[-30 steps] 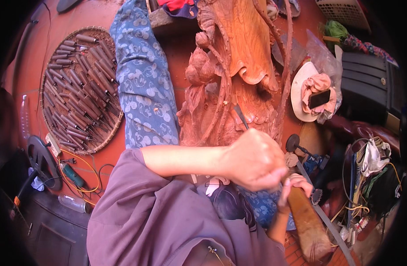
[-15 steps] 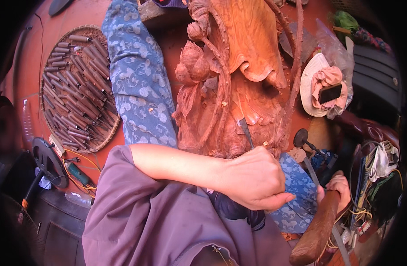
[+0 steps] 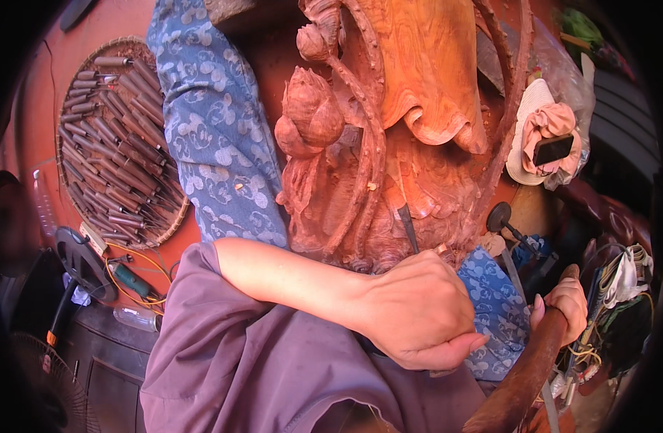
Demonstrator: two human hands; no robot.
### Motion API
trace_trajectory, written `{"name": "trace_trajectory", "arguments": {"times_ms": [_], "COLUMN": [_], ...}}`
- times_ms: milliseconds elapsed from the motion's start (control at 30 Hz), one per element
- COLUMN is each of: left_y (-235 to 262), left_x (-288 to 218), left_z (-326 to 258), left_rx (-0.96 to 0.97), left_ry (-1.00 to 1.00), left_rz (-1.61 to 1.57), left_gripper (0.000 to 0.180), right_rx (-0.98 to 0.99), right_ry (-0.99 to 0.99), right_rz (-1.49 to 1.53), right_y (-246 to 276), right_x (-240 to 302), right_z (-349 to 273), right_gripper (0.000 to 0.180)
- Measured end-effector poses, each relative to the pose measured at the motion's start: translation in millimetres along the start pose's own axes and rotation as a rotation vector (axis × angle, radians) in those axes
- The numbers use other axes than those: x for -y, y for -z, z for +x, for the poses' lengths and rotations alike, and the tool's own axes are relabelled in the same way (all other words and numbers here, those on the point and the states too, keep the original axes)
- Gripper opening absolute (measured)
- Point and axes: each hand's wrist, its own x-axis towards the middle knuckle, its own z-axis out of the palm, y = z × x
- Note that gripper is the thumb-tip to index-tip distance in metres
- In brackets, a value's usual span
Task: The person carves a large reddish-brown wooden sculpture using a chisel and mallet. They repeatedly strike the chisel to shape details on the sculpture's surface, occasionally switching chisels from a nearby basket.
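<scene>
My left hand (image 3: pixel 421 310) is closed around the handle of a carving chisel (image 3: pixel 408 227), whose dark steel blade points away from me. Its tip rests at the lower part of a reddish-brown wood carving (image 3: pixel 439 195) with flowing drapery, lotus-like buds and knobbly stems. The fist hides most of the handle. Off to the right, my right hand (image 3: pixel 566 307) grips a thick wooden mallet (image 3: pixel 519 375) shaped like a club. The mallet's heavier end slants down toward me and leaves the picture at the bottom edge, apart from the chisel.
A round woven tray (image 3: pixel 176 227) of wooden-handled carving tools lies at the left. Near it are a green power tool (image 3: pixel 129 280), orange cord and a fan (image 3: pixel 46 382). At the right are a pale hat (image 3: pixel 520 159) with a phone (image 3: pixel 553 150) on pink cloth, and cluttered cables.
The carving and surroundings have shifted within the view. The mallet's heavy end sits lower, now partly out of the picture. Both hands keep their grips.
</scene>
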Motion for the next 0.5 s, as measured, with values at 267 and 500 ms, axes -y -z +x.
{"name": "trace_trajectory", "arguments": {"times_ms": [267, 500], "left_y": [9, 6], "left_x": [4, 9], "left_z": [-1, -4], "left_rx": [-0.022, -0.024], "left_ry": [-0.014, -0.032], "left_rz": [-0.025, 0.019], "left_gripper": [0.035, 0.038], "right_rx": [-0.016, 0.016], "right_ry": [0.092, 0.087], "right_rz": [0.013, 0.063], "right_y": [-7, -20], "right_x": [5, 12], "right_z": [1, -10], "right_gripper": [0.027, 0.026]}}
